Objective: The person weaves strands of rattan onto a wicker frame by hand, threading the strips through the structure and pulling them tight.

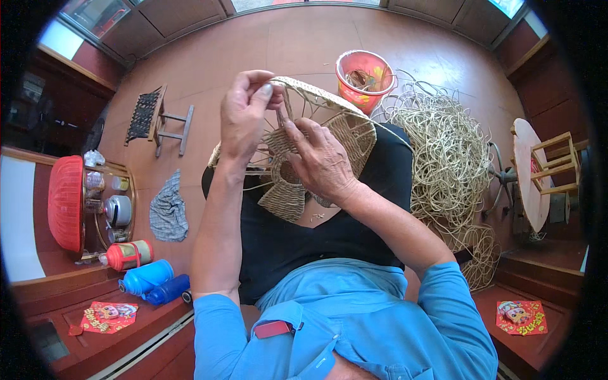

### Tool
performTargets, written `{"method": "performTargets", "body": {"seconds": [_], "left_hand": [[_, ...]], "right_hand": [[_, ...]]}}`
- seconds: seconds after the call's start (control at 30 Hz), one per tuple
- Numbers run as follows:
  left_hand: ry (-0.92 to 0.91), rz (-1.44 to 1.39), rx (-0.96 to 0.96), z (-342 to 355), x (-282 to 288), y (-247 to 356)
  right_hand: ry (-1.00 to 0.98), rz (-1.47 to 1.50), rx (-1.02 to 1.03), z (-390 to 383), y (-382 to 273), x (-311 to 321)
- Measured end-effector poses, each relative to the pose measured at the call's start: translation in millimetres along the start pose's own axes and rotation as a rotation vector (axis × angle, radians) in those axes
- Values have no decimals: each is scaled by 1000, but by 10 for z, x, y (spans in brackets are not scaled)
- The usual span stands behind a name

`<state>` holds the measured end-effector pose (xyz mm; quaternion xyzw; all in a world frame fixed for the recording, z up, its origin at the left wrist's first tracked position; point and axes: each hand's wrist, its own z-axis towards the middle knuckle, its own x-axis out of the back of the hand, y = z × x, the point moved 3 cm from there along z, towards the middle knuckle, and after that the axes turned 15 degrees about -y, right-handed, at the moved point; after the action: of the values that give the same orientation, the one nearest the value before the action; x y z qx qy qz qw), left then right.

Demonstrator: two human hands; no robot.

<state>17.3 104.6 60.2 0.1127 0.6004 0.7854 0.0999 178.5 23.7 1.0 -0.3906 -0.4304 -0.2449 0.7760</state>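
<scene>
A round openwork piece woven from straw cord (pixel 283 201) rests tilted across my lap, with solid fan-shaped panels and open gaps between thin spokes. My left hand (pixel 246 114) is closed at its raised far rim, thumb and fingers pinching the braided edge. My right hand (pixel 322 158) is over the middle of the weave, its fingers bent around a short brownish strand of cord (pixel 287 104) that runs up to the rim near my left fingertips. The right palm hides part of the panels behind it. Small straw scraps (pixel 317 216) lie on my lap below the piece.
At right is a large loose heap of straw cord (pixel 437 149), beside a red bucket (pixel 365 95) holding some cord. A small stool (pixel 158 120), grey cloth (pixel 168 209), red flask (pixel 130 254) and blue bottles (pixel 149 277) are at left. A tipped round-topped table (pixel 529 174) stands far right.
</scene>
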Motion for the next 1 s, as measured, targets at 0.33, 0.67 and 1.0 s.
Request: {"method": "performTargets", "body": {"seconds": [0.33, 0.67, 1.0], "left_hand": [[81, 776, 21, -328, -201, 27], [96, 788, 12, -381, -238, -137], [312, 1069, 86, -861, 114, -51]], "right_hand": [[51, 104, -26, 63, 20, -3], [69, 125, -45, 60, 36, -8], [213, 85, 95, 242, -82, -33]]}}
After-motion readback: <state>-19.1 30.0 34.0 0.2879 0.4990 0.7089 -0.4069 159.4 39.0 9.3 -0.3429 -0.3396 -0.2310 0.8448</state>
